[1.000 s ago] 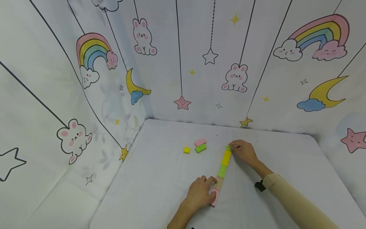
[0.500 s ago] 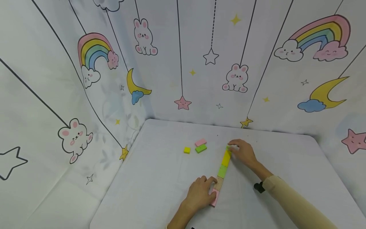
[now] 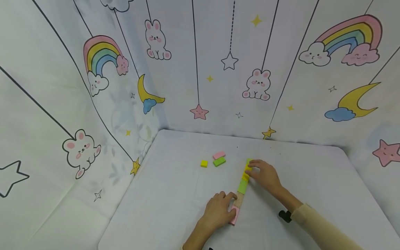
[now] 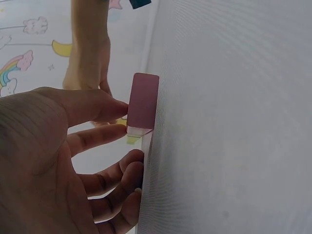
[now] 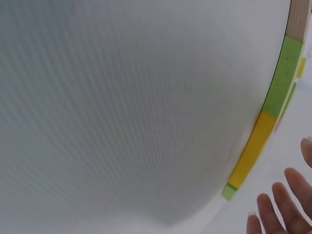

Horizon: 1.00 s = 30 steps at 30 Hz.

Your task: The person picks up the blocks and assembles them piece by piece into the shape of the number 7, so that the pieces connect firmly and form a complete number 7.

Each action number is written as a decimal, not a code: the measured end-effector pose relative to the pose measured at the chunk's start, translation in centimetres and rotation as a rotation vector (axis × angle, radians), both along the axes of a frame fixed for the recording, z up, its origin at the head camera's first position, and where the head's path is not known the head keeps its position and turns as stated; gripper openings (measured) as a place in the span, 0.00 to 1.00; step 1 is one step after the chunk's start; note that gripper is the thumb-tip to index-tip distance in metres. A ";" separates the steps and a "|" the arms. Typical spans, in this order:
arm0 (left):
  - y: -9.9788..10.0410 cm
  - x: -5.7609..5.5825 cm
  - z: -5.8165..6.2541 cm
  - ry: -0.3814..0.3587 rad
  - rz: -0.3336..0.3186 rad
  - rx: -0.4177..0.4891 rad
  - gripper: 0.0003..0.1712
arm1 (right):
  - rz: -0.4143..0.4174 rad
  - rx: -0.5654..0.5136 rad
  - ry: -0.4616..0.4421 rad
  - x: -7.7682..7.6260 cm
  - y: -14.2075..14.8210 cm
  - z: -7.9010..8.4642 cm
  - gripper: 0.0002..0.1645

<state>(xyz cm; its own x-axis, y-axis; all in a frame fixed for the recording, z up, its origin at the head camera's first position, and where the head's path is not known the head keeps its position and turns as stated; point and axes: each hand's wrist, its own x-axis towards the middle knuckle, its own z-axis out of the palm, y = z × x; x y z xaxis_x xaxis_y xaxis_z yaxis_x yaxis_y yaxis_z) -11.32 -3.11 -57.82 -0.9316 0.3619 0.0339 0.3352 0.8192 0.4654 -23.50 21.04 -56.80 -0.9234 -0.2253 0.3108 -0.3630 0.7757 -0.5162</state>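
A straight row of blocks runs away from me on the white table: pink (image 3: 235,216), wooden (image 3: 239,200), green (image 3: 242,186), yellow (image 3: 246,176) and a small green block (image 3: 248,160) at the far end. My left hand (image 3: 217,210) rests at the near end, thumb against the pink block and index finger at the wooden one. In the left wrist view, thumb and index fingertips meet the same long side of the pink block (image 4: 143,101). My right hand (image 3: 265,177) hovers by the yellow block, fingers loosely bent; the right wrist view shows those fingers (image 5: 287,207) apart from the row.
Left of the row's far end lie a loose pink block (image 3: 219,155), a green block (image 3: 219,161) touching or close to it, and a small yellow block (image 3: 204,164). A patterned cloth backdrop (image 3: 215,93) rises behind the table (image 3: 312,191).
My right hand has come off the small green block at the far end and moved back toward me along the row to the yellow block. My left hand stays put.
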 end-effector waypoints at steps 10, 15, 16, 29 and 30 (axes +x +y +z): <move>0.1 0.0 0.2 0.009 0.000 -0.008 0.22 | 0.024 0.063 -0.049 3.5 -1.0 0.0 0.27; 0.0 0.2 0.4 0.008 -0.006 -0.006 0.22 | 0.031 0.086 -0.059 4.7 -1.4 -0.1 0.28; 0.0 0.2 0.4 0.006 -0.007 -0.006 0.22 | 0.033 0.087 -0.061 4.9 -1.5 -0.1 0.28; 0.0 0.2 0.4 0.017 -0.017 -0.007 0.22 | 0.025 0.125 -0.048 5.5 -1.6 -1.1 0.30; 0.0 0.2 0.4 0.017 -0.016 -0.007 0.22 | 0.025 0.130 -0.050 5.5 -1.6 -1.1 0.30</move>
<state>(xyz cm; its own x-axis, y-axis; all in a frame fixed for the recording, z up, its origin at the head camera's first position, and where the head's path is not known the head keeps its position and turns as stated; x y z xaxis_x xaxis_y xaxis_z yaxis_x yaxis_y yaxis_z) -11.16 -3.11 -57.39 -0.9249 0.3773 0.0469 0.3563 0.8169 0.4536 -18.03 19.42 -57.88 -0.9307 -0.2835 0.2313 -0.3592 0.8283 -0.4300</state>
